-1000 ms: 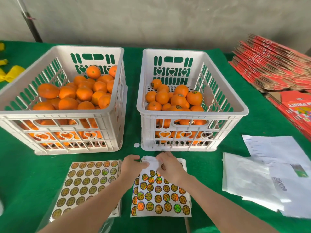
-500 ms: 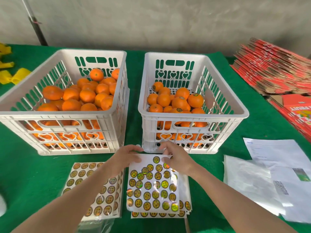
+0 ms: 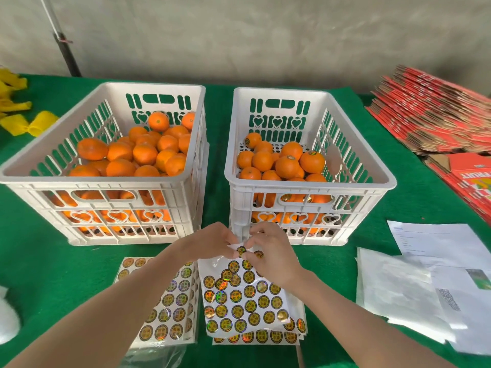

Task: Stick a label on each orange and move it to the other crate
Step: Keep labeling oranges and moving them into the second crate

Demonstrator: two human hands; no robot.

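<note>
A sheet (image 3: 244, 296) of round, shiny gold labels lies at the table's (image 3: 39, 261) front edge. Our left hand (image 3: 210, 244) and right hand (image 3: 271, 251), close together, pinch its top edge. Behind, the right crate (image 3: 310, 187) holds labelled oranges (image 3: 312, 162). The fuller left crate (image 3: 106, 179) holds bare oranges (image 3: 144, 154), so we judge over half are left.

The left forearm (image 3: 127, 296) covers part of the left sticker sheet (image 3: 170, 309). The left hand (image 3: 210, 245) and right hand (image 3: 271, 258) hide the far edge of the right sticker sheet (image 3: 240, 286). Print on the labels (image 3: 250, 305) is too small to read. Red cartons (image 3: 435, 120) at the right edge of the tabletop (image 3: 414, 203) are cut off.
</note>
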